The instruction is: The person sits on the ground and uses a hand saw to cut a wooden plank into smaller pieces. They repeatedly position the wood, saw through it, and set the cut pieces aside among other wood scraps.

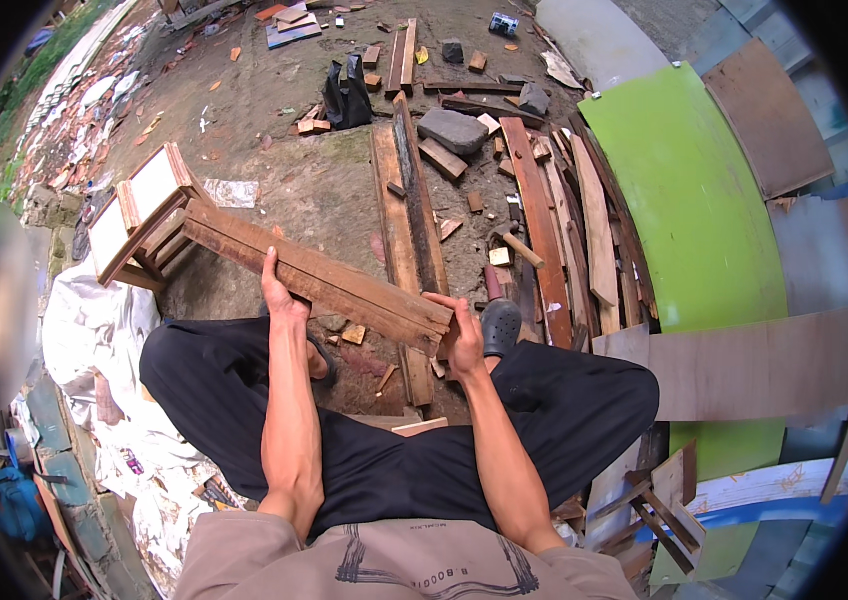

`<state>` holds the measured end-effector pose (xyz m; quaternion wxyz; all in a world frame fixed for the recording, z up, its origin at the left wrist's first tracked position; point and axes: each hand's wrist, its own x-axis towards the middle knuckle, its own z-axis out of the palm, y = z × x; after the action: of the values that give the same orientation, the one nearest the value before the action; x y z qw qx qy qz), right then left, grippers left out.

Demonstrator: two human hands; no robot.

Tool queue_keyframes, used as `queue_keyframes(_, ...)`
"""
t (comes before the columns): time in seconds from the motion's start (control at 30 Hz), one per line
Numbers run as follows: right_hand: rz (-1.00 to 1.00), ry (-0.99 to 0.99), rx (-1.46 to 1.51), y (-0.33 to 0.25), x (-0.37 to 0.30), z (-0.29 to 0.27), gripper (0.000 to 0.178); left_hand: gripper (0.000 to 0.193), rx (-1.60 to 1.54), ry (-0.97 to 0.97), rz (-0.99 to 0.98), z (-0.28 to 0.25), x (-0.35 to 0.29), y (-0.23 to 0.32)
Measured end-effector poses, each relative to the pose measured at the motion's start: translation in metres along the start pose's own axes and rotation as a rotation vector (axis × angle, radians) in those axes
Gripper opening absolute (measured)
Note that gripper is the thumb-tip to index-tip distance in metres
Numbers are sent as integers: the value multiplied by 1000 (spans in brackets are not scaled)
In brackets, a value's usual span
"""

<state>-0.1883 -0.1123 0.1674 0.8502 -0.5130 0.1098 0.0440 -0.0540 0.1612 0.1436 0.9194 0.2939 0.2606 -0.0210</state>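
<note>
A rough brown wooden plank is held up at a slant in front of me, its far end to the left and its near end to the right. My left hand grips its near edge around the middle, thumb lying over the top face. At the right end, my right hand is wrapped round the corner, with some fingers hidden. Past the plank's left end is a small wooden stool or frame with white panels. Beneath the plank, two long timbers lie side by side on the ground.
A hammer with a pale handle lies right of the timbers. Farther right is a stack of wooden planks beside a bright green sheet. Grey stones and a black bag sit beyond. White sacking is at my left.
</note>
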Motion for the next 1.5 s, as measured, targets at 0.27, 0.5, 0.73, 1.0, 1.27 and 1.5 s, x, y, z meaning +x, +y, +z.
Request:
queue_keyframes(0.27, 149, -273, 36, -58, -18, 4, 59, 50, -49, 45, -125, -26, 13, -7)
queue_keyframes(0.5, 39, -285, -9, -58, -15, 3, 67, 55, -1, 155, -200, -28, 14, -17)
queue_keyframes(0.73, 106, -204, 59, -55, -17, 0, 67, 54, 17, 201, -245, -28, 9, -31)
queue_keyframes(1.0, 20, -219, -162, -65, -21, 14, 68, 56, 22, 256, -364, -38, 8, -40)
queue_keyframes(1.27, -30, -344, -246, -83, -24, 47, 79, 57, 23, 236, -341, -53, 14, -51)
queue_keyframes(1.5, -155, -336, -309, -76, -22, 51, 74, 60, 61, 225, -378, -35, 2, -49)
